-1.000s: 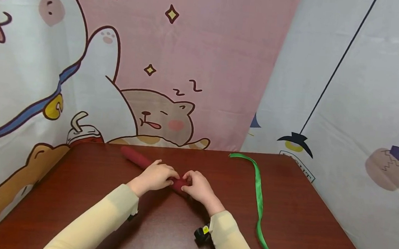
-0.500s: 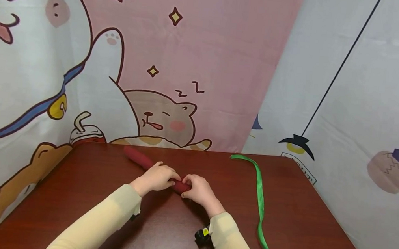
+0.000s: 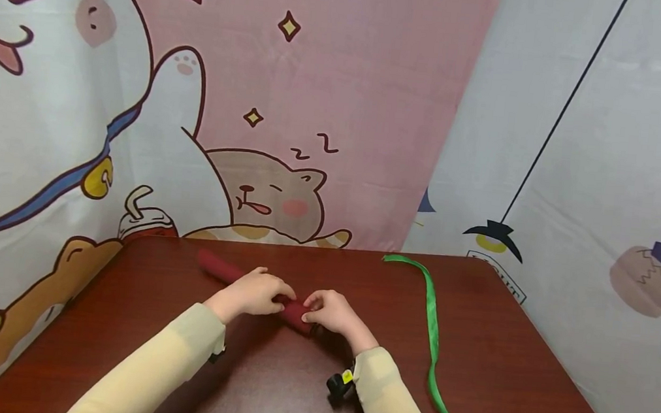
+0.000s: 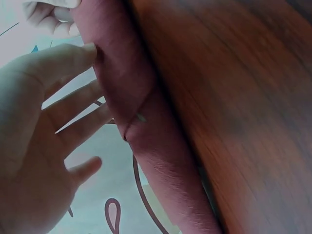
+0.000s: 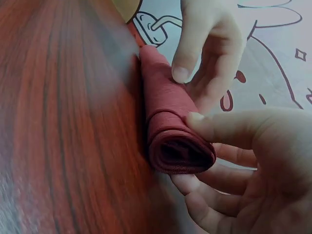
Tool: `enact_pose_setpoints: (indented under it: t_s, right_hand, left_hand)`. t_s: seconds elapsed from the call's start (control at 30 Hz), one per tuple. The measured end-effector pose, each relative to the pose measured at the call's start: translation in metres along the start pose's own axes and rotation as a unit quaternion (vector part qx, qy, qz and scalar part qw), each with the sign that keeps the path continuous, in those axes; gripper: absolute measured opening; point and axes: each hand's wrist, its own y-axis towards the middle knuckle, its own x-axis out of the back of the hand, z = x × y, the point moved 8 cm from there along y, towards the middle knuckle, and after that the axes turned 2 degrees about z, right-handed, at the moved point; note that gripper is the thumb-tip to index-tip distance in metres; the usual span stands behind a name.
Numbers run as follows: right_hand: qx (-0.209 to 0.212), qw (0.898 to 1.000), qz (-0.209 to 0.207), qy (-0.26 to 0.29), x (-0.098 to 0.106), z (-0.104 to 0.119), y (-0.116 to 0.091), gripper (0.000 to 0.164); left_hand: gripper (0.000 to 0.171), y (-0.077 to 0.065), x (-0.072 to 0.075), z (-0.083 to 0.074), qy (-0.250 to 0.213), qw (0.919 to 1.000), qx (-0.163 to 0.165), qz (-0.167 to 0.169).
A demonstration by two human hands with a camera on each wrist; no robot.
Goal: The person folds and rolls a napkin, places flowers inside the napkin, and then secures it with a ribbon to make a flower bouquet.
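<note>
One roll of dark red cloth [image 3: 297, 318], tubular, lying aslant on the brown bench [image 3: 500, 352], before the person, far end pointing away to the left; the near end shows hollow, with layered turns. Left hand [image 3: 253, 293]: grip part-way along the roll, spread about as wide as the cloth is thick, thumb against one side and fingers behind. Right hand [image 3: 333, 315]: grip at the near end, thumb on the outer layer, fingers reaching beneath, spread only to the cloth's thickness. Whether the near end is lifted from the bench cannot be told. One green ribbon [image 3: 432, 320], laid in a loose curve to the right of the roll, well apart, neither hand on it. Two pale sleeves, left [image 3: 152, 361] and right [image 3: 393, 396]. One printed backdrop [image 3: 386, 106], behind. Condition of the work, as judged: rolling looks largely done, the tube formed along its visible length; a slanting outer edge shows in the left wrist view, so settling that layer appears to be what is left. Ribbon untied, round nothing.
</note>
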Motion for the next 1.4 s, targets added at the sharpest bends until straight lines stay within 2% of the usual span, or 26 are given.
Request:
enact_pose_setpoints:
  t_s: [0.17, 0.33, 0.5, 0.67, 0.87, 0.97, 1.2, 1.4]
  right_hand:
    - [-0.019, 0.999, -0.035, -0.013, 0.006, -0.008, 0.0, 0.016]
    - [-0.021, 0.998, -0.061, -0.025, 0.011, -0.008, -0.002, 0.014]
    - [0.005, 0.996, -0.073, -0.049, 0.01, -0.003, -0.002, 0.012]
    - [0.03, 0.994, -0.068, -0.079, 0.006, 0.002, -0.001, 0.008]
    - [0.029, 0.993, -0.042, -0.109, 0.003, 0.005, -0.002, 0.035]
    - [0.023, 0.991, -0.038, -0.127, 0.003, 0.007, -0.002, 0.034]
    - [0.007, 0.998, -0.017, -0.057, 0.001, 0.006, -0.003, 0.022]
    - [-0.008, 1.0, -0.013, 0.004, 0.004, 0.0, -0.003, 0.021]
  left_hand:
    - [0.03, -0.003, 0.004, 0.0, 0.022, 0.9989, -0.013, -0.04]
    - [0.033, -0.005, 0.004, -0.001, 0.038, 0.9975, -0.018, -0.057]
    - [0.034, -0.003, 0.001, -0.002, 0.048, 0.9963, -0.018, -0.069]
    - [0.03, -0.001, 0.0, -0.003, 0.055, 0.9948, -0.018, -0.084]
    - [0.026, 0.002, -0.004, 0.0, 0.061, 0.9947, -0.01, -0.082]
    - [0.026, 0.003, -0.004, 0.001, 0.06, 0.995, -0.009, -0.08]
    - [0.025, 0.0, -0.001, 0.0, 0.063, 0.9949, -0.01, -0.078]
    - [0.026, -0.004, 0.003, 0.003, 0.078, 0.9921, 0.014, -0.097]
